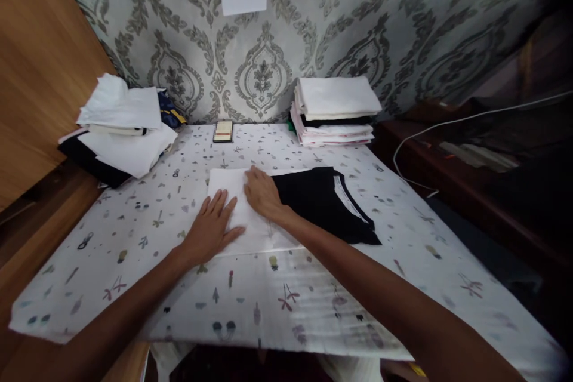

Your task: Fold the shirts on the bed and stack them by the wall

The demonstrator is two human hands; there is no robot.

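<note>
A garment lies flat and partly folded at the middle of the table, with a white part (255, 230) on the left and a black part (313, 200) with a neckline on the right. My left hand (212, 230) rests with fingers spread on the left side of the white part. On the upper middle of the white part lies my right hand (262, 191), palm down, its fingers near one another and bent slightly; it holds nothing that I can see.
Clothes are piled loosely (129, 125) at the back left and stacked neatly (338, 110) at the back right of the patterned table cloth (250, 310). A small box (222, 131) sits near the wall. A white cable (447, 116) hangs at the right.
</note>
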